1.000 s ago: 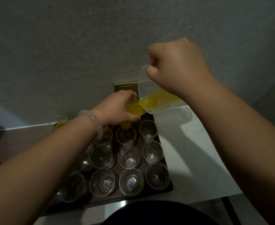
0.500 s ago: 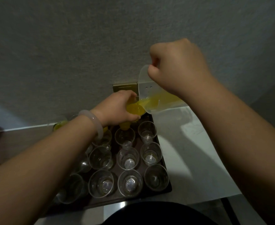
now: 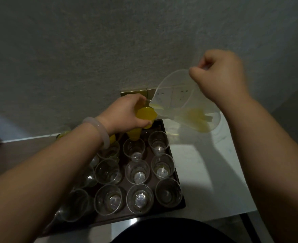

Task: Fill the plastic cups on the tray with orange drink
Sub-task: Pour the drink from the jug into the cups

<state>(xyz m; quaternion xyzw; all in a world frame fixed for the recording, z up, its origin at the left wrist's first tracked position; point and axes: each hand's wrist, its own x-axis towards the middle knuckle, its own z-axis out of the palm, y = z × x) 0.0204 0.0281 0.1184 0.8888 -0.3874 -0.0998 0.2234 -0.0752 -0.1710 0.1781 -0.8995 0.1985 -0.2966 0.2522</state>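
Tipping the jug [image 3: 185, 106], handle clenched in the right hand [image 3: 220, 74], spout leaning left onto the plastic cup [image 3: 145, 114]. Gripping that cup brim-full in the left hand [image 3: 125, 111], above the tray's [image 3: 157, 126] far edge. Looks ready to set down.

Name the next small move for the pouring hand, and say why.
Probably tip the jug back upright with the right hand. The cup gripped by the left hand looks full of orange drink nearly to its rim, so more pouring would likely spill.
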